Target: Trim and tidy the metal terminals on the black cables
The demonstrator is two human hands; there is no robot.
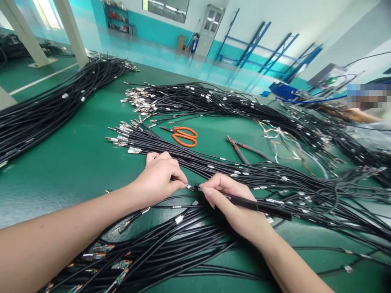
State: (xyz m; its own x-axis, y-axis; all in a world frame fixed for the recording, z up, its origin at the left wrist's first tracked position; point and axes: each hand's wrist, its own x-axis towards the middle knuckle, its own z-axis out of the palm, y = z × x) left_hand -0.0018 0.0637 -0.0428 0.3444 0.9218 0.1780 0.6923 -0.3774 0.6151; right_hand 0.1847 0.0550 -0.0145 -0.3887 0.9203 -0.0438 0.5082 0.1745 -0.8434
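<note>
Head view showed a green tabletop (100,156) strewn with black cables; farthest to the left, beyond the left grip and well apart from it, a thick bundle (58,95) ran up from the picture's edge; nearer than the left grip, below its forearm, a lower bundle (183,232) spread to the right, its left ends bearing metal-and-green connectors (120,227). Just beyond the left grip (160,177), a middle bundle (183,156) passed close behind the knuckles, its silvery ends to the left; farther off lay an upper bundle (214,97) with similar ends. The left grip had thumb and forefinger pinched on a small connector piece (188,186), which sat at those fingertips, in the gap before the right grip; farther beyond this gap lay orange-handled scissors (174,131), points to the left. The right grip (236,203) was closed around a slim black tool (271,210), its tip aimed left at the piece; whether the two touched was too small to tell. Beyond the right grip, pliers (232,141) lay with their handles apart; farther right were pale loose strands (277,132), and, well apart at the right edge, another person's arm (363,115).
</note>
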